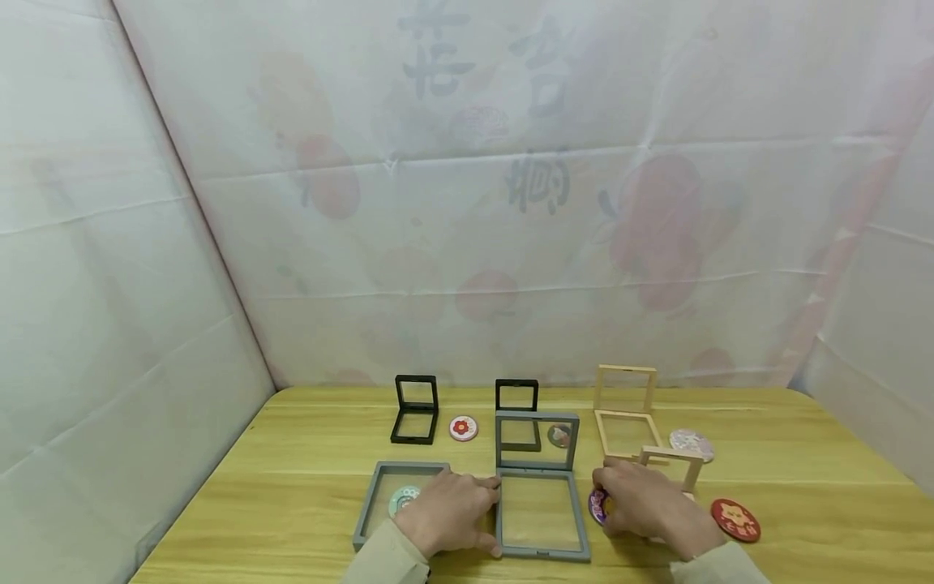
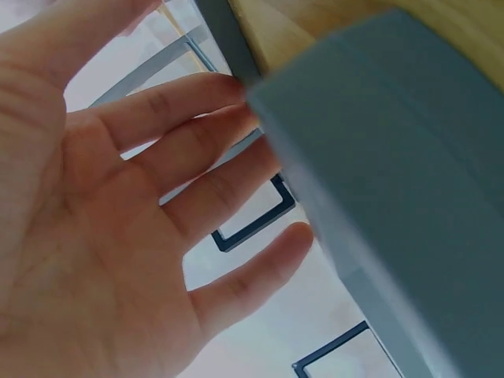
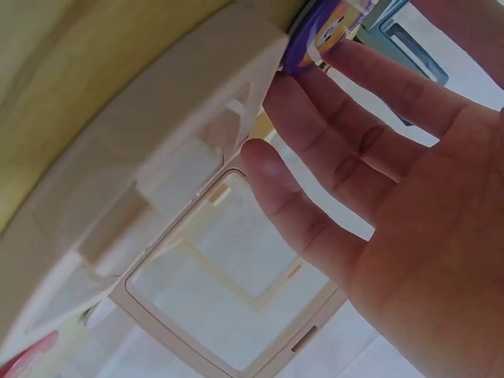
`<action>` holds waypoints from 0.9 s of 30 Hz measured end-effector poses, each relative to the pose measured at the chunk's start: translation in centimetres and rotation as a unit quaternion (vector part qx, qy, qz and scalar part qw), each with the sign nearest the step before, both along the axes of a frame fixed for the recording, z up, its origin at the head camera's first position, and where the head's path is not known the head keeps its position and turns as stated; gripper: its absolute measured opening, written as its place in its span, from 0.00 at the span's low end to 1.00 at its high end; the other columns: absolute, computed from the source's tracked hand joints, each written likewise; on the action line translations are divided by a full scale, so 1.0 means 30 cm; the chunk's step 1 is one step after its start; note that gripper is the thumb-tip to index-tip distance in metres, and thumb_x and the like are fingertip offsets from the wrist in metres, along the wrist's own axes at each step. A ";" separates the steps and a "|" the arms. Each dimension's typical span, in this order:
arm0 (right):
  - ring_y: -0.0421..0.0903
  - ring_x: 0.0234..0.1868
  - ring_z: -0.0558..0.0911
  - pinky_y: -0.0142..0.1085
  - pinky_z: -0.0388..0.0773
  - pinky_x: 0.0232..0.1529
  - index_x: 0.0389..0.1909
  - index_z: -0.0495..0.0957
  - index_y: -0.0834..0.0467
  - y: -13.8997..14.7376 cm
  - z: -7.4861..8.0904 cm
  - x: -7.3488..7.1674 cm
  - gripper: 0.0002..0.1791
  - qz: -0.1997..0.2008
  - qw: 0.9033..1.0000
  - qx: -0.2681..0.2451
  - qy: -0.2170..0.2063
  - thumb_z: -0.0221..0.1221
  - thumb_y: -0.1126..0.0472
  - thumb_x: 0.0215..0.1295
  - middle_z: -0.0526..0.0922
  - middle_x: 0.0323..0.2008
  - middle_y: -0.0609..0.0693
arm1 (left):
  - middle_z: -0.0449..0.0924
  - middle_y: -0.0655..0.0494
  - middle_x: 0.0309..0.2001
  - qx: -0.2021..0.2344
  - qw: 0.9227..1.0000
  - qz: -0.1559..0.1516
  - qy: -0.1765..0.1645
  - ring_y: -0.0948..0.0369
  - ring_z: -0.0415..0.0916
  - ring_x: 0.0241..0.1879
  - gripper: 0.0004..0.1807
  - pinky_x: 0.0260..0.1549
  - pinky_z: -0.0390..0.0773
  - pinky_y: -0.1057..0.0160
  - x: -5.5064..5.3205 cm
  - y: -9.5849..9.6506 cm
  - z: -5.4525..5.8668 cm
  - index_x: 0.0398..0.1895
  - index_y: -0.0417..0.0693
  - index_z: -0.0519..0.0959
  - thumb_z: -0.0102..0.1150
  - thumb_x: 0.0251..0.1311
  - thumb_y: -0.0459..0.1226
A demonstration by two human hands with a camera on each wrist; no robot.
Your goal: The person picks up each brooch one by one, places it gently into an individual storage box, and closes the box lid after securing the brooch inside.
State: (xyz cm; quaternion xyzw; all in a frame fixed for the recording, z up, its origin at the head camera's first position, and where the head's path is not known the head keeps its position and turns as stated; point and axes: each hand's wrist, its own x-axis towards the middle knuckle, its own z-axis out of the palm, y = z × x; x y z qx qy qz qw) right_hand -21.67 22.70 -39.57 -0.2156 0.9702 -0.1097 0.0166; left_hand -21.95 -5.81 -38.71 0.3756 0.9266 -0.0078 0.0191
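Observation:
My left hand (image 1: 456,511) lies between two grey frames with its fingers extended. Its fingertips reach the left side of the standing-open grey frame (image 1: 543,554). Behind its wrist is the flat grey frame (image 1: 367,503), where a teal round badge (image 1: 403,496) shows, partly covered by the hand. My right hand (image 1: 649,499) pinches a purple round badge (image 1: 598,506) near the table surface, thumb and fingers at its edge. In the right wrist view the fingertips meet that purple badge (image 3: 319,31). Beside this hand, partly hidden, stands a small beige frame (image 1: 674,454), opened.
Farther back stand two opened black frames (image 1: 414,440) and a larger beige frame (image 1: 626,369). A white badge with a red flower (image 1: 463,427), a pale badge (image 1: 691,444) and a red badge (image 1: 735,520) lie on the wooden table (image 1: 292,487). Printed cloth walls surround it.

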 end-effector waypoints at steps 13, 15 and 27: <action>0.39 0.30 0.70 0.37 0.75 0.30 0.33 0.80 0.58 -0.003 0.019 -0.006 0.15 0.050 0.998 -0.034 0.028 0.74 0.66 0.45 0.74 0.33 0.45 | 0.78 0.59 0.62 0.010 1.000 0.003 -0.011 0.60 0.84 0.34 0.34 0.53 0.78 0.40 -0.002 0.002 -0.002 0.56 0.52 0.85 0.75 0.48 0.59; 0.38 0.31 0.70 0.37 0.75 0.30 0.34 0.80 0.59 -0.005 0.021 -0.007 0.15 0.059 0.997 -0.039 0.032 0.74 0.65 0.45 0.74 0.34 0.45 | 0.78 0.59 0.63 0.011 1.000 0.005 -0.013 0.61 0.83 0.31 0.34 0.53 0.78 0.40 -0.003 0.003 -0.002 0.56 0.52 0.85 0.75 0.48 0.59; 0.39 0.31 0.70 0.37 0.75 0.31 0.34 0.81 0.60 -0.016 0.034 -0.012 0.17 0.075 0.996 -0.044 0.032 0.77 0.63 0.44 0.74 0.33 0.45 | 0.78 0.58 0.62 0.015 1.000 0.000 -0.009 0.61 0.83 0.31 0.33 0.52 0.79 0.40 -0.001 0.005 -0.004 0.55 0.52 0.85 0.75 0.47 0.59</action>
